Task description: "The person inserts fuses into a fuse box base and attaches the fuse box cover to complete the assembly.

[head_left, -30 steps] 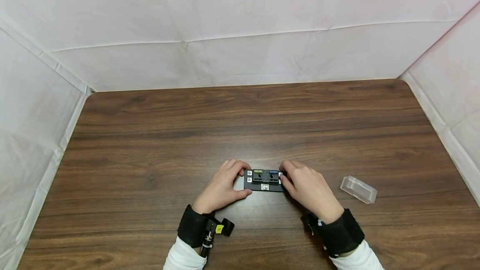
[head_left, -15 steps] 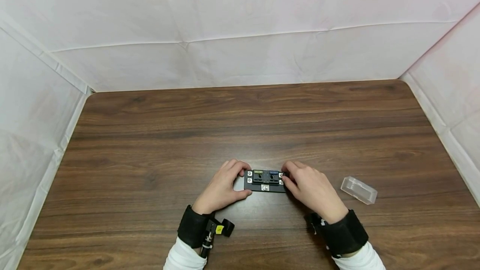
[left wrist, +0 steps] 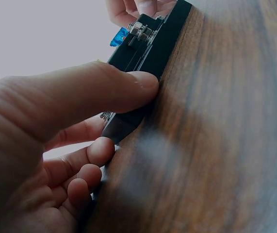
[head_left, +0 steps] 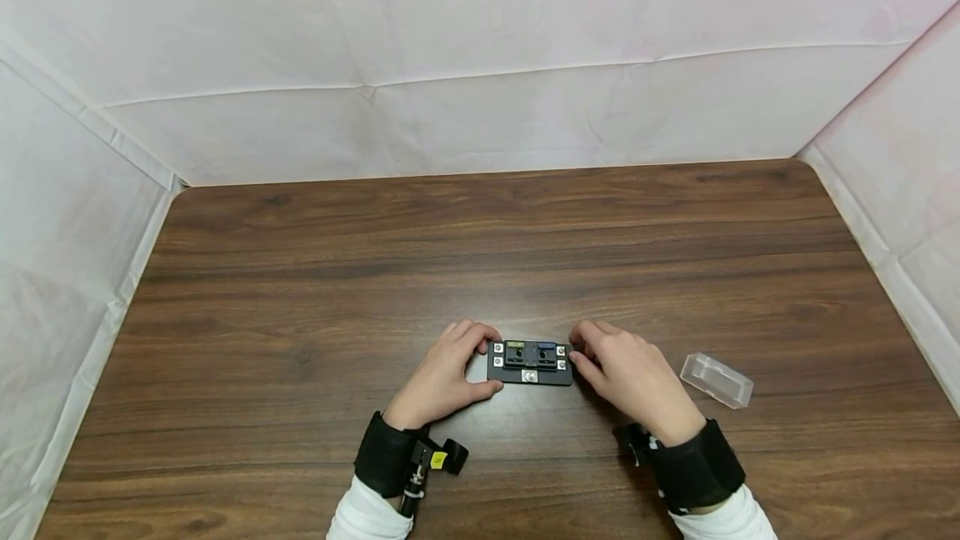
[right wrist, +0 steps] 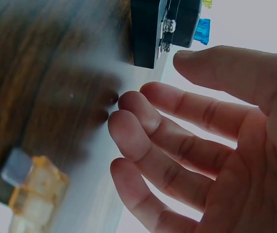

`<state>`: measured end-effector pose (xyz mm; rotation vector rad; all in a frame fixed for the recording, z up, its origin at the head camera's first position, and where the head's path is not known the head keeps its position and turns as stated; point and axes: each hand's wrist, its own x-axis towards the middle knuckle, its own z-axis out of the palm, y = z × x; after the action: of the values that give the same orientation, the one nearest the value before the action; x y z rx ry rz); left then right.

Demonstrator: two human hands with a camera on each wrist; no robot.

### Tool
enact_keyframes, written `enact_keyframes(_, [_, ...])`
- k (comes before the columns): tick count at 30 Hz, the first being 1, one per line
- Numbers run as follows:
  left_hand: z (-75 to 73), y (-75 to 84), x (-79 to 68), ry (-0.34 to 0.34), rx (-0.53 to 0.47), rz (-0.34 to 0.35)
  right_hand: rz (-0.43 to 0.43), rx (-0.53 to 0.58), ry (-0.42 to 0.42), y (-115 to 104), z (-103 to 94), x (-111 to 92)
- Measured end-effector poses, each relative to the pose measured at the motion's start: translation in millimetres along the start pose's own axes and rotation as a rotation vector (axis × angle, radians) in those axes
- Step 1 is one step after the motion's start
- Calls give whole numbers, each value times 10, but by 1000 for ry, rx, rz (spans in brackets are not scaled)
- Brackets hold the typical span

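A black fuse block (head_left: pixel 529 375) lies on the wooden table, with metal screw terminals at both ends and one at its front edge. In it sit a yellow blade fuse (head_left: pixel 516 344) and a blue blade fuse (left wrist: pixel 119 36). My left hand (head_left: pixel 446 371) holds the block's left end, thumb along the front edge and fingers at the back corner. Just off the right end is my right hand (head_left: pixel 626 369). Its fingers are loosely bent and hold nothing; in the right wrist view the thumb (right wrist: pixel 216 70) is close to the block's terminals.
A clear plastic cover (head_left: pixel 717 379) lies on the table to the right of my right hand. White cloth walls (head_left: pixel 480 123) stand behind the table and along both sides.
My right hand has drawn back a little to the right, off the block's right end, whose terminals now show fully. The left hand and the block have stayed in place.
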<state>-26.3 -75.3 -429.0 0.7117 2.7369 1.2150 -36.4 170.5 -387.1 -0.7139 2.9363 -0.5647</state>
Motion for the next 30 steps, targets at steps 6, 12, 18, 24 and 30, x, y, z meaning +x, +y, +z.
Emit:
enact_keyframes(6, [0,-2,-4,-6,-2,-7,11,0,-5,7,-9,-3])
enact_keyframes(12, [3,-6,-1,-10,-6,-14,10,6,-5,6,-27,-19])
enact_keyframes(18, [4,-9,-4,-12,-11,-16,1,3,0,14,-29,-25])
enact_keyframes(24, [3,-7,-3,-14,-8,-15,9,3,-10,33,-20,-33])
enact_keyframes(30, [3,-9,-2,-15,-6,-15,21,21,-8,39,-30,-65])
